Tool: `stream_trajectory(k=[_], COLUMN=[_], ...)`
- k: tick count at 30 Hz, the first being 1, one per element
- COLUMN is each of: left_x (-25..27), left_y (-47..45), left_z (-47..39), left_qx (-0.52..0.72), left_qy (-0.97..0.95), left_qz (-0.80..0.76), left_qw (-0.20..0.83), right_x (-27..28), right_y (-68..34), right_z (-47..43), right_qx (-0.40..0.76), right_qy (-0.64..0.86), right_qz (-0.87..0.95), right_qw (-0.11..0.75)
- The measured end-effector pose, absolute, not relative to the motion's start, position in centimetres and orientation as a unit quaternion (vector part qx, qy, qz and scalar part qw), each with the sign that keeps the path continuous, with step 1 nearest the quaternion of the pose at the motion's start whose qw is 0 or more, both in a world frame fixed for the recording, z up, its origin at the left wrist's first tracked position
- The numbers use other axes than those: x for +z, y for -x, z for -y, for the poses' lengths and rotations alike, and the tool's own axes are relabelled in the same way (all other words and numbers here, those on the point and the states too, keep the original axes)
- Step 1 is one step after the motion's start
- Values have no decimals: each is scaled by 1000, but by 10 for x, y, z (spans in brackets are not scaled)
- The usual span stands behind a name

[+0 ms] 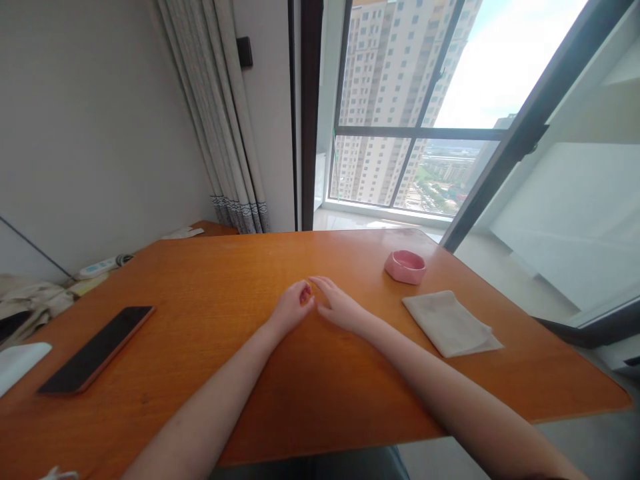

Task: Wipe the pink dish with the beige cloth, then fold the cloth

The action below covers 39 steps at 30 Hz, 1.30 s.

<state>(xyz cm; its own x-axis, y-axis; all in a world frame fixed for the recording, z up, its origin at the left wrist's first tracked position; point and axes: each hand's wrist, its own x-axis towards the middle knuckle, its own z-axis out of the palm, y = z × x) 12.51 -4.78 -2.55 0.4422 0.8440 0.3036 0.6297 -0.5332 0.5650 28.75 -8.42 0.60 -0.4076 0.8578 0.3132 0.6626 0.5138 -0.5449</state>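
Note:
Near the middle of the wooden table [215, 287], my two hands rest close together with their fingertips almost meeting. My left hand [293, 307] is loosely curled, its fingers bent in toward the palm, and I see nothing in it. Stretched out toward the left one, the fingers of my right hand [340, 305] lie apart from the thumb and hold nothing. To the right of my right hand are a folded pale cloth [447, 323], lying flat, and a pink angular bowl [406, 267] behind it.
A dark phone-like slab [97, 350] lies on the left, with a white object [20, 363] at the table's left edge. Beyond it are a power strip [97, 268] and crumpled fabric [30, 300]. A curtain [215, 113] and windows stand past the far edge.

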Motion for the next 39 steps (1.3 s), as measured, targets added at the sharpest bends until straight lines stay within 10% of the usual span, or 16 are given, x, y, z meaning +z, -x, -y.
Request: stream_trajectory(k=[20, 24, 28, 33, 39], left_x=[-31, -27, -25, -26, -25], left_y=[-124, -123, -123, -122, -121], left_z=[49, 49, 49, 51, 52], left_qx=[227, 215, 224, 227, 227], left_qy=[-852, -854, -849, -850, -852], left_qz=[-414, -409, -407, -407, -401], left_qw=[225, 240, 251, 247, 249], right_x=[-37, -8, 8, -18, -27], right_y=[-251, -310, -401, -446, -445], right_z=[55, 44, 38, 33, 30], right_qx=[257, 111, -131, -118, -123], right_qy=[407, 488, 703, 819, 835], right_qz=[771, 690, 574, 522, 489], right_qw=[417, 523, 399, 208, 221])
